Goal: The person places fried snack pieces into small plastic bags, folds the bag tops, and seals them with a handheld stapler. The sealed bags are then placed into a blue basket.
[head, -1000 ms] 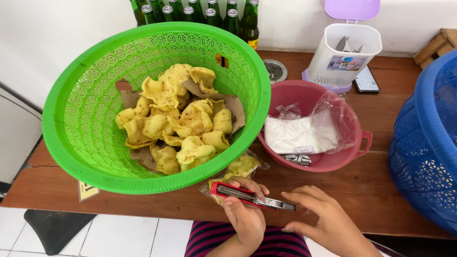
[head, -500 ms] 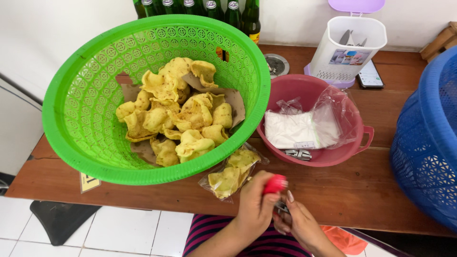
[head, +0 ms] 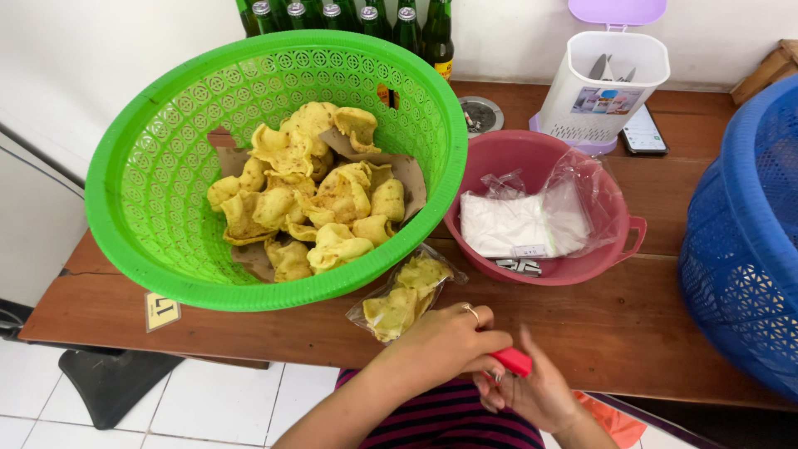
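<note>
Left hand (head: 445, 341) and right hand (head: 532, 391) clamp the red stapler (head: 511, 361): judged rigid, light. Chip bag (head: 405, 298) left: fragile, hold by its edge.

Two baskets (head: 166, 208), one red bowl (head: 573, 270), one filled bag (head: 407, 298), six bottles (head: 407, 25).

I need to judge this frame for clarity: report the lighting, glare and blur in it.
Head view: soft, even daylight; sharp focus on the round green plastic basket; faint glare on the clear plastic bag in the red plastic bowl; wide-angle bending at the edges; both hands, left hand and right hand, slightly soft around the red-handled tool.
</note>
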A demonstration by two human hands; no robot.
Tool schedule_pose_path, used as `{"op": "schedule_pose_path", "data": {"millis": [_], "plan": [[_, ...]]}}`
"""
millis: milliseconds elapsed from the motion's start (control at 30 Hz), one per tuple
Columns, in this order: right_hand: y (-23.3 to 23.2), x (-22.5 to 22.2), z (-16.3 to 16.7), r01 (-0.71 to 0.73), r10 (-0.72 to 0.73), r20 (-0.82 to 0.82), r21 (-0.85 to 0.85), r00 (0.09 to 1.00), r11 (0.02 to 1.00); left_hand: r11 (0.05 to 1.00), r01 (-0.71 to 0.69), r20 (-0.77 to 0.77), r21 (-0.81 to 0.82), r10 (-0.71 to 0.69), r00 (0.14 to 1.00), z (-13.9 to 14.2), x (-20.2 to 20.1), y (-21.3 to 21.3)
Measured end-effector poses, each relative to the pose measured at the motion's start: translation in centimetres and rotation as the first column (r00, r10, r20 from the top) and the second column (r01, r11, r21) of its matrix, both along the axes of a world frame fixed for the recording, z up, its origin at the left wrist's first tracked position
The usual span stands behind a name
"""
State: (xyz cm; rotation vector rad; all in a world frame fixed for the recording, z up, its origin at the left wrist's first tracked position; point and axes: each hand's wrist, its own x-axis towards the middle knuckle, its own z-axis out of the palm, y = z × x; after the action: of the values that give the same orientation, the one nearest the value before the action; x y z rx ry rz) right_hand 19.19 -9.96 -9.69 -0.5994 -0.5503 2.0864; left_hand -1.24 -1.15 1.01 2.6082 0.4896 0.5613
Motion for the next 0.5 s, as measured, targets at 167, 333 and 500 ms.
{"op": "schedule_pose_path", "data": {"millis": [167, 333, 500], "plan": [[-0.3, 2.1, -0.5, -0.272, 0.187, 0.331, 0.233, 0.925, 0.934, 0.971, 0.194, 0.040, -0.139, -0.190, 0.981, 1.0, 0.2, -0.8], [-1.7, 3.1, -2.9, -0.311, 0.199, 0.361, 0.284, 0.911, 0.907, 0.977, 0.088, 0.216, -0.196, -0.045, 0.975, 2.0, -1.4, -1.2], [-1.4, 5.3, -4.7, -0.178, 0.041, 0.383, 0.330, 0.923, 0.927, 0.938, -0.311, 0.208, -0.151, 0.337, 0.918, 0.1, -5.8, -0.2]]}}
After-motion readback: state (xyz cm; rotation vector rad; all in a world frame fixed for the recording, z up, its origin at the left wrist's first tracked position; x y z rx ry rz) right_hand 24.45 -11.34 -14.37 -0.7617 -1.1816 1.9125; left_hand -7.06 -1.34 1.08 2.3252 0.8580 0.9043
